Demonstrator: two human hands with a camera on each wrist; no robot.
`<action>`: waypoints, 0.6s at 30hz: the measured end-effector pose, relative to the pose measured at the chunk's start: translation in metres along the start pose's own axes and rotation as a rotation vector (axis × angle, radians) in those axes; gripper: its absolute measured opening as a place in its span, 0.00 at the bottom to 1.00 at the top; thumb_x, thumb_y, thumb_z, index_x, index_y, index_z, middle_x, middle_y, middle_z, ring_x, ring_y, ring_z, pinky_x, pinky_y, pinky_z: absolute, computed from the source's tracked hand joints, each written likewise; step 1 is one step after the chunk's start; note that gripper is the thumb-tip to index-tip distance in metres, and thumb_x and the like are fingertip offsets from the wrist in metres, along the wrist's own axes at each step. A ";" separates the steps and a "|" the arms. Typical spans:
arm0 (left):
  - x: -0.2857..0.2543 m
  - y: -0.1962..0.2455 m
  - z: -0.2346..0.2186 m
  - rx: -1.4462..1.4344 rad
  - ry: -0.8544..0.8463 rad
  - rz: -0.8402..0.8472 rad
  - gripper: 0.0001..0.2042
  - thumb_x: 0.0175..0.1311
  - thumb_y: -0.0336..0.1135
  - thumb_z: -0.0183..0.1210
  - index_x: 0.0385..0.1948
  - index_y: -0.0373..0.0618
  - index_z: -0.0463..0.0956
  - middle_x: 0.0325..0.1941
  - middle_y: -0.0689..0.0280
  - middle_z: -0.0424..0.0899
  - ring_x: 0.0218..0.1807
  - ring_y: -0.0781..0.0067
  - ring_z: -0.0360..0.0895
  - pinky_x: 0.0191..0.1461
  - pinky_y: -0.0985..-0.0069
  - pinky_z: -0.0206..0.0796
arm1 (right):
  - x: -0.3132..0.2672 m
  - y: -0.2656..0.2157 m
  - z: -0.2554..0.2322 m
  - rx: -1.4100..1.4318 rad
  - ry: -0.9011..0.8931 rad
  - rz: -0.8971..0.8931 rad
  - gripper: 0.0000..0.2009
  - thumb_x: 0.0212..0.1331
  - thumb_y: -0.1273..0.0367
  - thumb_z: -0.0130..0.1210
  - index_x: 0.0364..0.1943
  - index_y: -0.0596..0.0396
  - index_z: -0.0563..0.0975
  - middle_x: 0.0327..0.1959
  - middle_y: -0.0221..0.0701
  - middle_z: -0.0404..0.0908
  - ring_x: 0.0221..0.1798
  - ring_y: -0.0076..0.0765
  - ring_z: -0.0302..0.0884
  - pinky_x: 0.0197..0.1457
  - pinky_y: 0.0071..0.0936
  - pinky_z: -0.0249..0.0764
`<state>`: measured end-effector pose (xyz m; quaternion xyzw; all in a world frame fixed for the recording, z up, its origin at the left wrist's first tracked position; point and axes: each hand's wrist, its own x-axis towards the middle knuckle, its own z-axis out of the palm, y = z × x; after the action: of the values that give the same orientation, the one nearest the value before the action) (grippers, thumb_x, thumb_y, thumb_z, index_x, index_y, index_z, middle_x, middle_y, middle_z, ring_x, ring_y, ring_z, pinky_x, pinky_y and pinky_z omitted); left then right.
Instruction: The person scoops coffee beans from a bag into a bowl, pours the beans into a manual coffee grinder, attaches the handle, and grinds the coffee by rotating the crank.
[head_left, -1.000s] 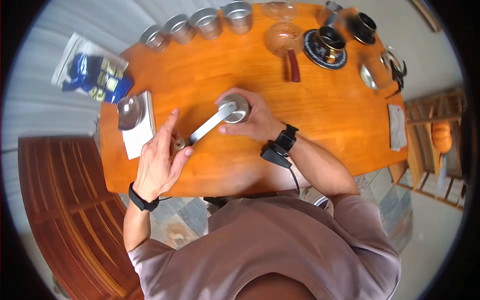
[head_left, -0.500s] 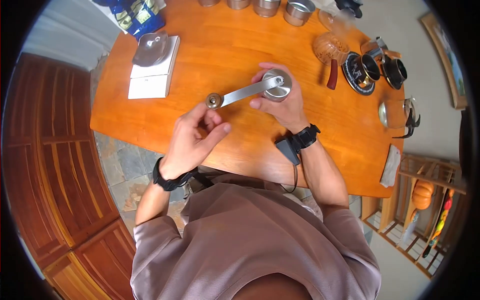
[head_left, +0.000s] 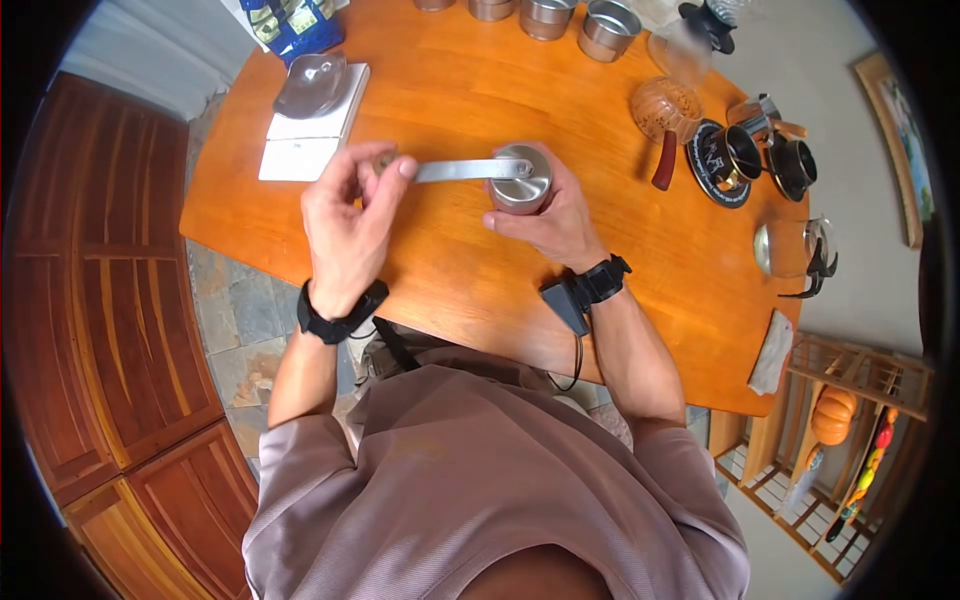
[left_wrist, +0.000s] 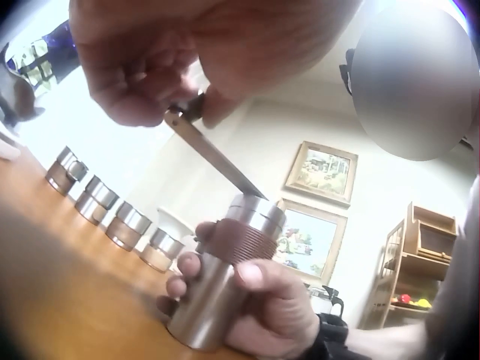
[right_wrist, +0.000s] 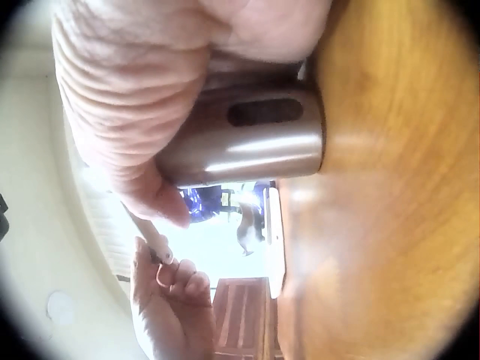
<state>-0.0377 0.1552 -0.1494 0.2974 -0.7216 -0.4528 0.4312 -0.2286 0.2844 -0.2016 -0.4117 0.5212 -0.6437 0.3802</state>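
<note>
Newly turned crank (head_left: 450, 172), left hand (head_left: 350, 222) pinching knob (head_left: 383, 160), right hand (head_left: 562, 222) round silvery, banded grinder (left_wrist: 221, 279)

head: bright, black corners | left wrist: blown-out highlights, blurred foreground | right wrist: table (right_wrist: 397, 195) glare

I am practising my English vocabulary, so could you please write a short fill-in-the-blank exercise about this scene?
1. The knob of the crank is pinched by the person's ____ grip.
2. The ridged band around the steel cylinder is ____ in colour.
3. In the left wrist view, ____ metal cups stand in a row.
4. The clear dish rests on a ____ flat object.

Missing words: left; brown; four; white.
</note>
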 end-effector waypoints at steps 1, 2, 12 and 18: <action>0.012 0.003 -0.001 0.075 -0.062 -0.019 0.11 0.66 0.32 0.69 0.43 0.36 0.82 0.22 0.77 0.68 0.27 0.86 0.62 0.30 0.83 0.56 | 0.000 0.000 0.000 0.011 -0.027 0.010 0.32 0.47 0.75 0.74 0.60 0.56 0.74 0.46 0.23 0.79 0.48 0.21 0.77 0.55 0.24 0.75; 0.026 0.007 0.000 0.150 -0.125 -0.039 0.11 0.67 0.34 0.68 0.43 0.35 0.82 0.21 0.74 0.68 0.26 0.84 0.62 0.30 0.81 0.57 | -0.001 -0.001 0.001 0.021 -0.052 0.021 0.28 0.49 0.75 0.72 0.57 0.56 0.75 0.49 0.26 0.80 0.52 0.24 0.78 0.58 0.28 0.75; 0.059 0.095 0.100 0.351 -0.951 0.827 0.07 0.62 0.32 0.60 0.35 0.40 0.78 0.29 0.56 0.80 0.32 0.56 0.81 0.34 0.65 0.72 | -0.008 0.005 0.003 -0.285 -0.195 -0.033 0.26 0.51 0.76 0.69 0.57 0.54 0.75 0.46 0.26 0.80 0.49 0.19 0.76 0.55 0.24 0.75; 0.008 0.118 0.019 0.532 -1.277 0.775 0.06 0.55 0.32 0.62 0.29 0.43 0.76 0.30 0.61 0.78 0.36 0.62 0.80 0.34 0.66 0.72 | -0.003 -0.001 -0.001 0.084 -0.106 0.097 0.20 0.52 0.76 0.70 0.49 0.51 0.77 0.40 0.22 0.78 0.44 0.19 0.74 0.48 0.23 0.72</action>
<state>-0.0628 0.2052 -0.0431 -0.1991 -0.9655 -0.1659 -0.0246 -0.2282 0.2871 -0.2014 -0.4034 0.4921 -0.6230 0.4550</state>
